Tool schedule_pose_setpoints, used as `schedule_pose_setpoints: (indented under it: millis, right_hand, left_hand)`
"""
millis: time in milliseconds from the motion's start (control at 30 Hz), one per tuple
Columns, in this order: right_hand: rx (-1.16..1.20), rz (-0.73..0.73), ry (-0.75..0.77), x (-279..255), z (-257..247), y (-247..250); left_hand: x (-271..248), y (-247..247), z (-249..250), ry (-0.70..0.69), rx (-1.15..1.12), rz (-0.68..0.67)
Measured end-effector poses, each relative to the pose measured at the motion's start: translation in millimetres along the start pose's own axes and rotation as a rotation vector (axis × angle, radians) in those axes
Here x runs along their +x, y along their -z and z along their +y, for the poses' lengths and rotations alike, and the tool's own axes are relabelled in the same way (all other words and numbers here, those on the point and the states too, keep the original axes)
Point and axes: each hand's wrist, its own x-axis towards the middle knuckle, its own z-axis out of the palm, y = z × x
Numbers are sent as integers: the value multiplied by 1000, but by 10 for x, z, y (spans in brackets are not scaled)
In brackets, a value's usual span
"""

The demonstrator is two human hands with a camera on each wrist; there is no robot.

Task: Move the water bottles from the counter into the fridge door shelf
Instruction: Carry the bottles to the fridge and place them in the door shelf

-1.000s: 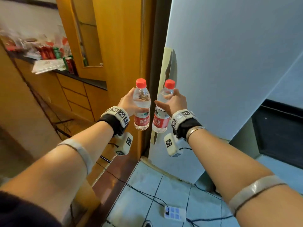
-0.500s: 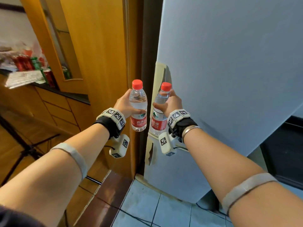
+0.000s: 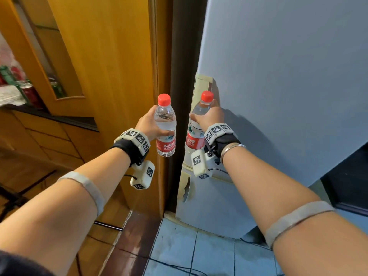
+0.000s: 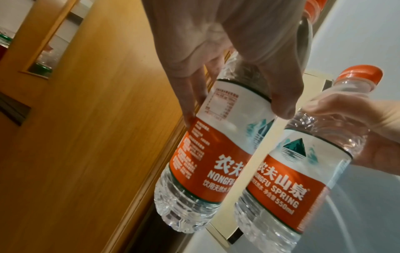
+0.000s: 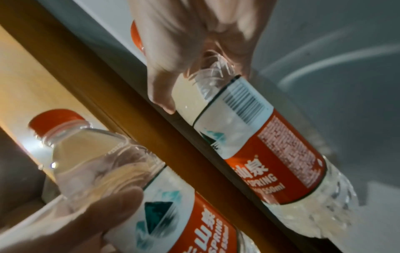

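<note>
Two clear plastic water bottles with red caps, held upright and side by side before the closed pale grey fridge door (image 3: 278, 96): left bottle (image 3: 165, 126) wrapped by left hand (image 3: 148, 124), right bottle (image 3: 196, 134) wrapped by right hand (image 3: 211, 116). Both well apart from the dark tabletop (image 3: 59, 118).

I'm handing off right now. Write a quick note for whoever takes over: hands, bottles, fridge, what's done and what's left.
Left hand: grips the left bottle around its middle, upright, red cap on.
Right hand: grips the right bottle near its shoulder, upright, cap on, right at the fridge handle.
Fridge door: closed; the door shelf is not in view.
Done: both bottles are off the counter and carried to the fridge.
Left: open the door, probably with the right hand's fingers while holding the bottle, then stand both bottles in the door shelf.
</note>
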Motion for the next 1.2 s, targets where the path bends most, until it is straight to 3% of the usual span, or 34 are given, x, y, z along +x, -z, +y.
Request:
schedule_pose_setpoints:
  millis: [433,600,933,1200]
  right_hand:
    - [-11,60,-15,-84,-83,-70]
    - [-4,15,18,-326,-4,7]
    - [-65,-54,107,-1304,149,395]
    - [-47,-37,67,-2231,254,823]
  left_hand:
    - [-3,126,-129,-14,11,-63]
    - [-156,131,-112,-23,45,-50]
    - [-1063,-17,-13,-32,62,-33]
    - [-1805,-105,104,-48,55,-122]
